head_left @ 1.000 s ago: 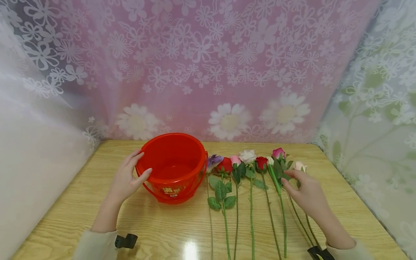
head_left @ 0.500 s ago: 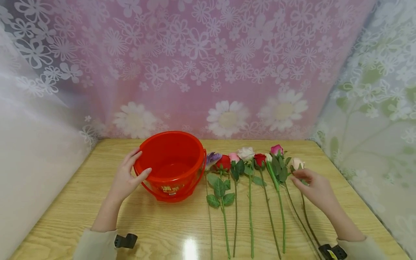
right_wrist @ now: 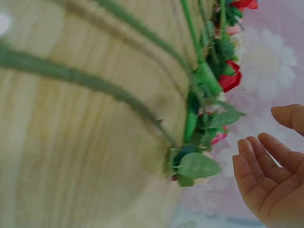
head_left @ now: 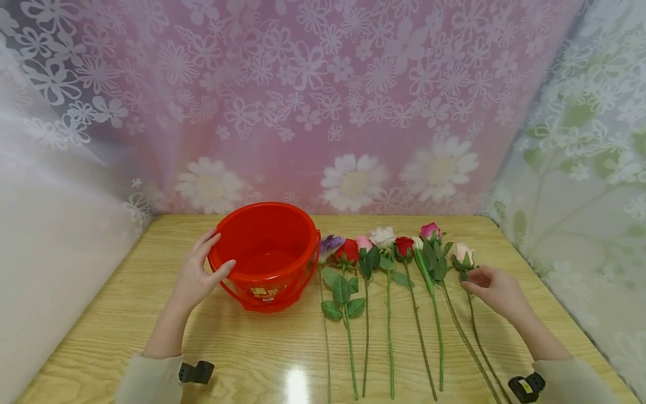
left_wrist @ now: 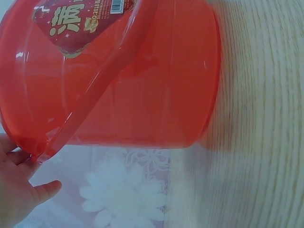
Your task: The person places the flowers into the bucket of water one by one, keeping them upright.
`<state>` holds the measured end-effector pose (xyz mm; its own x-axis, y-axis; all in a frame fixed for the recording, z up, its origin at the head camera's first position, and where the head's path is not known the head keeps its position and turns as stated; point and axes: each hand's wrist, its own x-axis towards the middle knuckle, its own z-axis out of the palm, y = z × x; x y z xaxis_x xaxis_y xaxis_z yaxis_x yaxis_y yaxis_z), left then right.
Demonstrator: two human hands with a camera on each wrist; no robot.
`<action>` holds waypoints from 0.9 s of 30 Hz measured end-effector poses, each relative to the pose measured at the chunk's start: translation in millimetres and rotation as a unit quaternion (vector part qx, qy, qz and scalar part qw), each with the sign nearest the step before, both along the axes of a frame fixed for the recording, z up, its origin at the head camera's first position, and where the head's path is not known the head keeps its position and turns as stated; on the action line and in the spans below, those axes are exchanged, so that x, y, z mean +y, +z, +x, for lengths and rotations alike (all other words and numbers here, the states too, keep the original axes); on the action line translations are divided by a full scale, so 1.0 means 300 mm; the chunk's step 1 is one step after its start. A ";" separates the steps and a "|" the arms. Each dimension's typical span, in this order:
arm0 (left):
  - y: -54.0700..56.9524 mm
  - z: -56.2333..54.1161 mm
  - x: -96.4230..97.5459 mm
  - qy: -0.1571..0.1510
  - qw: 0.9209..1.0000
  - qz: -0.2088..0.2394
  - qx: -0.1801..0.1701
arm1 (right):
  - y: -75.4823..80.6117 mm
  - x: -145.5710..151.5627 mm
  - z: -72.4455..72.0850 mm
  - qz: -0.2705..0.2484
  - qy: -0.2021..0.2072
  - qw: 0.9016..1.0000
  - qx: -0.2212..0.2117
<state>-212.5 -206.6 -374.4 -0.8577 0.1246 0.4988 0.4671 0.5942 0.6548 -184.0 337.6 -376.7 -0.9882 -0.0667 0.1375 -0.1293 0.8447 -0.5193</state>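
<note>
A red plastic bucket (head_left: 282, 280) stands on the table, left of the middle, its handle hanging down. My left hand (head_left: 199, 278) rests against the bucket's left rim, thumb apart from the fingers; the left wrist view has this hand (left_wrist: 16, 190) beside the handle's joint. To the right lies a row of roses and other stemmed flowers. The rightmost is a peach rose (head_left: 461, 253). My right hand (head_left: 497, 289) is just right of its stem, thumb and fingers spread. In the right wrist view the hand (right_wrist: 273, 178) is half curled, with nothing between thumb and fingers.
From left to right lie a purple flower (head_left: 331, 246), a red rose (head_left: 348, 250), a pink one (head_left: 363, 242), a white rose (head_left: 382, 235), another red rose (head_left: 404, 246) and a magenta rose (head_left: 430, 230). A floral curtain (head_left: 303, 112) hangs behind the wooden table (head_left: 262, 348).
My right hand has moved right, from beside the magenta rose's leaves to the peach rose's stem. The left hand has stayed at the bucket's rim.
</note>
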 end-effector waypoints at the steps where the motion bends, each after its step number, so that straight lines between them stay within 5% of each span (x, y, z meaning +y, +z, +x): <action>1: 0.000 0.001 0.000 -0.001 1.000 0.000 0.000 | -0.008 0.007 -0.004 0.003 -0.001 1.000 -0.006; 17: -0.002 0.000 -0.005 -0.007 1.000 0.005 -0.002 | -0.103 0.077 -0.041 0.000 0.000 0.994 -0.107; 27: -0.004 0.000 -0.001 -0.005 1.000 0.008 0.002 | -0.126 0.087 -0.044 -0.001 -0.016 0.993 -0.116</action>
<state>-212.5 -206.9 -375.4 -0.8544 0.1262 0.5041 0.4761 0.5790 0.6619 -197.2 363.6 -414.5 -0.9950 -0.0350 -0.0932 0.0203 0.8453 -0.5339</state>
